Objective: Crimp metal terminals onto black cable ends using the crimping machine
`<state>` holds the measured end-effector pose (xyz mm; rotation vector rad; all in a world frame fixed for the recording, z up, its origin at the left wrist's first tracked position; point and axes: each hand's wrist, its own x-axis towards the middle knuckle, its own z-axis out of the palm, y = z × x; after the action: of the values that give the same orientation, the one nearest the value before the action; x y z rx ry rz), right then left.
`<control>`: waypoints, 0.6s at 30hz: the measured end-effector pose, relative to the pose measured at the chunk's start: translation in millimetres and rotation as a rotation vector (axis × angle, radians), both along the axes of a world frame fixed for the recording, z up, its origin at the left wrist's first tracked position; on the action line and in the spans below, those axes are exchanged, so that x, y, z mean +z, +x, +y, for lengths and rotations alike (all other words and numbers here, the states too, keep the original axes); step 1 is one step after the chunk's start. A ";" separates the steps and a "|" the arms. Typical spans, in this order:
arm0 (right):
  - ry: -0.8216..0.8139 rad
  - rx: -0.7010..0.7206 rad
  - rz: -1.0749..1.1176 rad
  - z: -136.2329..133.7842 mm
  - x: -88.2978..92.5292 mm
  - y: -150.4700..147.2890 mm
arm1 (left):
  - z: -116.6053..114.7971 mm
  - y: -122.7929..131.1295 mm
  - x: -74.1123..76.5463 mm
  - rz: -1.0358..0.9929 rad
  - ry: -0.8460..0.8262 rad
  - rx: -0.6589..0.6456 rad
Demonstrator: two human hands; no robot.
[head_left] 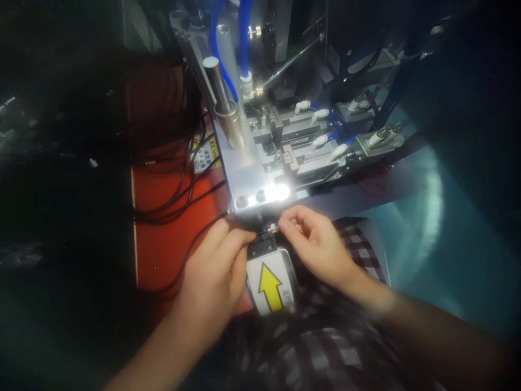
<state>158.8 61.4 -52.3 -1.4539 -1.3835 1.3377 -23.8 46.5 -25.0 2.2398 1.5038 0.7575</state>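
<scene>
My left hand (pixel 215 266) has its fingers curled and the fingertips pinched together beside a small dark fixture (pixel 262 247); what they hold, if anything, is too small to make out. On the other side, my right hand (pixel 315 239) pinches thumb and forefinger at the end of a small shiny metal part (pixel 272 227), which sits just above the fixture. Right below is a white plate (pixel 256 277) with a yellow arrow (pixel 269 285). Just beyond both hands lies the front of a metal machine plate (pixel 246 176) with round bolts and a bright glare.
An upright steel post (pixel 220 87) rises from the machine plate. Pneumatic cylinders with white fittings (pixel 319 114) and blue hoses (pixel 244 38) stand behind at right. Black cables (pixel 179 201) cross an orange-red panel (pixel 163 250) on the left, near a warning label (pixel 206 153).
</scene>
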 end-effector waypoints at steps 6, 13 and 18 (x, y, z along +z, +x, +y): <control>-0.134 0.024 -0.042 5.0 8.4 0.6 | 0.8 0.0 0.8 0.008 -0.019 0.006; 0.197 -0.019 -0.152 2.1 12.7 -1.5 | 0.9 0.4 0.8 -0.020 -0.016 -0.004; 0.331 0.030 -0.220 1.7 13.8 -5.2 | 0.9 0.7 1.0 -0.018 -0.020 -0.005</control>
<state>153.7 63.1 -38.5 -1.3864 -1.6832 0.9307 -23.1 47.4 -24.0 2.2158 1.4900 0.7559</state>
